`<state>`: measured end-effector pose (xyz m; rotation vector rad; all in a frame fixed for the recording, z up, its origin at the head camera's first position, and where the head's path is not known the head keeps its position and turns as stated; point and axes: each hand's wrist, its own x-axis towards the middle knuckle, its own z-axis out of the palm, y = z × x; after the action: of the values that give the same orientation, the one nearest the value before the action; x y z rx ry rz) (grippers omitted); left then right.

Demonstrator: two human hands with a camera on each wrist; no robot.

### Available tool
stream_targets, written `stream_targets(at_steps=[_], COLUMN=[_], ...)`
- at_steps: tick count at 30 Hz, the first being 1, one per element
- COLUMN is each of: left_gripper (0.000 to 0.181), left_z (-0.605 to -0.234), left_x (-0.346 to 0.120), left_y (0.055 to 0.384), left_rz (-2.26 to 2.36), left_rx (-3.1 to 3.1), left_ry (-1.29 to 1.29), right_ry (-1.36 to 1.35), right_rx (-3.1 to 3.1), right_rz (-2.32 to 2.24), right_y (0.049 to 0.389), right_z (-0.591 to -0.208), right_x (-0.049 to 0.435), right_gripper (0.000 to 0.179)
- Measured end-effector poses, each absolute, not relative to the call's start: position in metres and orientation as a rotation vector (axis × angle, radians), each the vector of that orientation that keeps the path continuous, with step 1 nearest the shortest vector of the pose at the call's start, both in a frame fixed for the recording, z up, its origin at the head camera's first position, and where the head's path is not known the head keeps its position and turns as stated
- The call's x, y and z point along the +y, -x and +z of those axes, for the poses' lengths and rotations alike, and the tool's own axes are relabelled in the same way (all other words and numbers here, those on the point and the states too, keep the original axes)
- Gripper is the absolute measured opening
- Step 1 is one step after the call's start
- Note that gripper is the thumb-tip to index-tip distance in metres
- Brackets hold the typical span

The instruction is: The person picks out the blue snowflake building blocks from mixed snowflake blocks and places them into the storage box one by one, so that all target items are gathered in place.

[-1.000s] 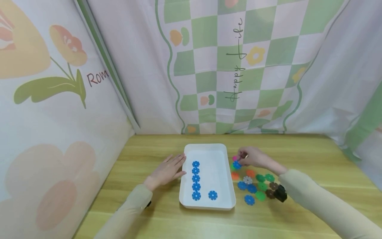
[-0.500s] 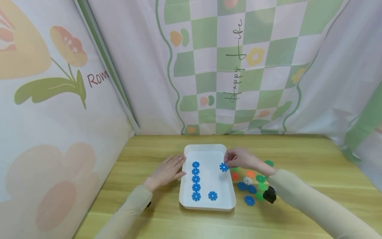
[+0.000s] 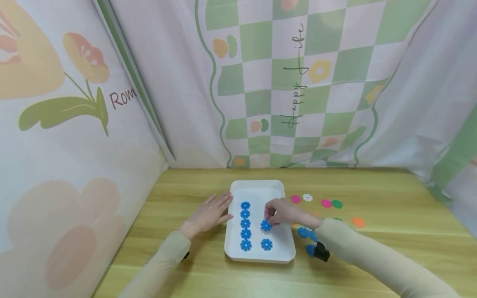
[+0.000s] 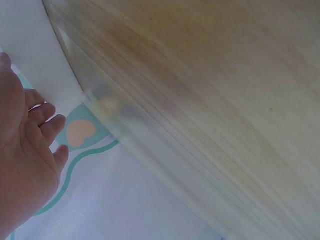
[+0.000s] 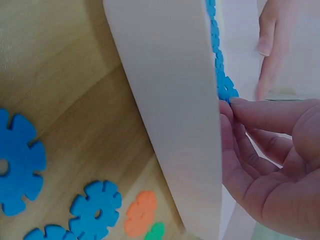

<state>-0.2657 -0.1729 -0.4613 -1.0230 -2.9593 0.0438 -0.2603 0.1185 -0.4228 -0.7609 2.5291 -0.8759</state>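
Observation:
My right hand [image 3: 283,212] pinches a blue snowflake disc [image 3: 266,225] between thumb and fingers, inside the white tray [image 3: 255,257]. Just in front of it lies another blue disc [image 3: 266,244] on the tray floor. Along the tray's left half runs a column of several blue discs [image 3: 245,223]. The right wrist view shows the pinched disc [image 5: 227,91] at the thumb tip, partly behind the tray wall [image 5: 170,100]. Resting with extended fingers against the tray's left rim is my left hand [image 3: 208,213]; the left wrist view shows its palm side [image 4: 30,145].
Right of the tray, loose discs lie on the wooden table [image 3: 395,198]: blue [image 3: 303,232], pink [image 3: 295,199], white [image 3: 307,198], green [image 3: 337,204] and orange [image 3: 358,222]. My right sleeve covers some. A patterned curtain [image 3: 290,82] hangs behind the table.
My right hand has carried a blue disc from the loose pile over the tray's right rim, leftward and toward the blue disc at the front. My left hand stays in place.

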Motion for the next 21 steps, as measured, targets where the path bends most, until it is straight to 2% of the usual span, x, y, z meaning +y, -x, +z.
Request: stream_targets(at_steps=[21], left_gripper=[0.068], left_z=[-0.4605], left_x=[-0.1736], left_y=[0.2667], left_rz=[-0.009], left_rx=[-2.95], left_ry=[1.033], right_ry=[0.603], right_rx=[2.499], right_rz=[-0.826], right_y=[0.2542], right_z=[-0.433], right_x=[0.1084], right_gripper=[0.009])
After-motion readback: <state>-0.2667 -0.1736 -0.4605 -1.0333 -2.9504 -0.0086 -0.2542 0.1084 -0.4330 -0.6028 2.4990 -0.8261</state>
